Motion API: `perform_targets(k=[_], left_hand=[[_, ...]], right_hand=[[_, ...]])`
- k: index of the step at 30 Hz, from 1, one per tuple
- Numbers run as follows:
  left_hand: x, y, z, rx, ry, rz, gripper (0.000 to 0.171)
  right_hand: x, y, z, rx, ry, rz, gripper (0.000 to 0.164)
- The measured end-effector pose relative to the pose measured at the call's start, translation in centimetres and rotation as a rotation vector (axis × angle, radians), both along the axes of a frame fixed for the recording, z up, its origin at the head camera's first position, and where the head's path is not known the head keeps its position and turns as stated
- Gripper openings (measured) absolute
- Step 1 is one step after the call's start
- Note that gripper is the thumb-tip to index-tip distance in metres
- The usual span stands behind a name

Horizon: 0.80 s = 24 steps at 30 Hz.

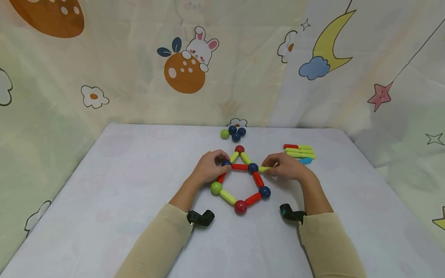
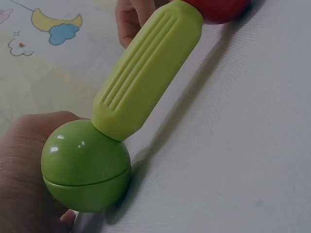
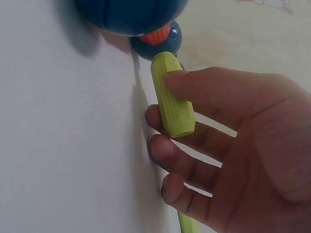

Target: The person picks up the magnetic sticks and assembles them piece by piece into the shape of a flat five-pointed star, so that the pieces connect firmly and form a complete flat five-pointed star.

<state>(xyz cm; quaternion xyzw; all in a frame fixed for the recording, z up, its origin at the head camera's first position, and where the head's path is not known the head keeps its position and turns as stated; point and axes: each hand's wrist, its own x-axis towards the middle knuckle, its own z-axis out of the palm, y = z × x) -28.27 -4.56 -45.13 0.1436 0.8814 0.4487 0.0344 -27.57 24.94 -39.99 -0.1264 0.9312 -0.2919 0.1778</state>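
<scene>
Pressure from my right fingers [image 3: 154,116] pinching a rod [image 3: 174,103] could twist the frame [image 1: 258,180] off the eleven-o'clock ball [image 1: 226,163] my left fingers [image 1: 221,154] grip.

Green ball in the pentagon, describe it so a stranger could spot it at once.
In the head view, the white table holds a pentagon of balls and rods. The green ball is its left corner, just below the left hand. It is the only green corner; the other four are dark blue or red.

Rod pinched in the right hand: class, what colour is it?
The rod is yellow-green, best seen in the right wrist view.
</scene>
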Motion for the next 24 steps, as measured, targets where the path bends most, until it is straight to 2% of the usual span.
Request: perform_targets(k=[8,18,24], left_hand=[[0.1,0.1,-0.1,0.007,-0.002,0.019,0.028],[0.0,0.1,-0.3,0.014,0.002,0.017,0.028],[-0.1,0.0,-0.4,0.022,0.008,0.019,0.028]], right_hand=[[0.0,-0.5,-0.2,0.004,0.092,-0.069,0.023],[0.2,-0.2,0.1,0.018,0.085,-0.072,0.027],[0.5,1.3,1.1,0.006,0.113,-0.069,0.033]])
